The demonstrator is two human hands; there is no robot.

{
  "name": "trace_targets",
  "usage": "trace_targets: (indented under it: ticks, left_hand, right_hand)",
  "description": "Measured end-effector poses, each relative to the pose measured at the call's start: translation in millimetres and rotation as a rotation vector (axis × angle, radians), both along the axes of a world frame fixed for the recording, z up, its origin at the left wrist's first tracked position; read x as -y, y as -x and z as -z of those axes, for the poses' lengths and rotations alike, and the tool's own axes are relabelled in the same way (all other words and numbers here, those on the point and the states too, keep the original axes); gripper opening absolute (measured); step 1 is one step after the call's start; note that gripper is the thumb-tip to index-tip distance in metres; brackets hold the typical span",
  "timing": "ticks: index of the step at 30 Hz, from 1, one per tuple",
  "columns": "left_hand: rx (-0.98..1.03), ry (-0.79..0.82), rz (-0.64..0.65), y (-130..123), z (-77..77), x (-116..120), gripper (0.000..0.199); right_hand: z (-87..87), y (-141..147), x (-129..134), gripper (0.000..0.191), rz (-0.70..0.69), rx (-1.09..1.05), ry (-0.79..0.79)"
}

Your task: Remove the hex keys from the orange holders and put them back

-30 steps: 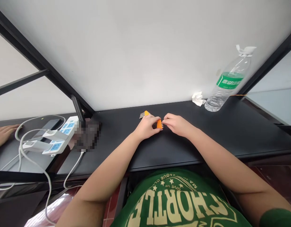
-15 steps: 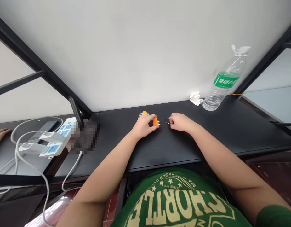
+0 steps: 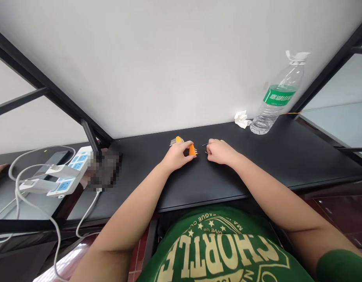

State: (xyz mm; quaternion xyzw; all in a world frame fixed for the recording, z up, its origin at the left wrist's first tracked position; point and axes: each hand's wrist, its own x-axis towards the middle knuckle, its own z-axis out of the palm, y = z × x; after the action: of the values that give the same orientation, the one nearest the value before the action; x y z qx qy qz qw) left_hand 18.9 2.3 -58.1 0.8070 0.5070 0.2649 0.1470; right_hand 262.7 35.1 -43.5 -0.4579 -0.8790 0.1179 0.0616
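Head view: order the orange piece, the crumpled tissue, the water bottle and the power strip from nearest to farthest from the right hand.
From the right hand:
1. orange plastic piece: just to its left, at the left hand's fingers
2. crumpled tissue: ahead, to the right
3. water bottle: beyond the tissue, further right
4. white power strip: far left
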Motion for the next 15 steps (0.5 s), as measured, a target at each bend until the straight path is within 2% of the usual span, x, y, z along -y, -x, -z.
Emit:
trace_targets:
  ticks: [4, 7, 9, 12, 15]
  left_hand:
    - [0.015, -0.046, 0.008, -0.3, -0.4, 0.4, 0.046]
    - [0.040, -0.022, 0.003, -1.3, -0.9, 1.3, 0.047]
    - [0.053, -0.012, 0.002, -2.1, -1.0, 1.6, 0.046]
    - [0.068, -0.011, 0.006, -2.5, -0.9, 1.6, 0.046]
    - [0.083, -0.015, 0.018, -2.4, -1.7, 2.0, 0.047]
  right_hand:
    - [2.6, -3.4, -3.2, 0.005, 0.028, -0.361, 0.084]
    - [6.8, -9.8, -10.3, 0.010, 0.092, -0.702, 0.283]
    - [9.3, -13.3, -14.8, 0.017, 0.099, -0.846, 0.402]
    - [10.4, -14.6, -16.9, 0.022, 0.091, -0.887, 0.451]
    - [8.0, -11.4, -12.1, 0.018, 0.059, -0.858, 0.365]
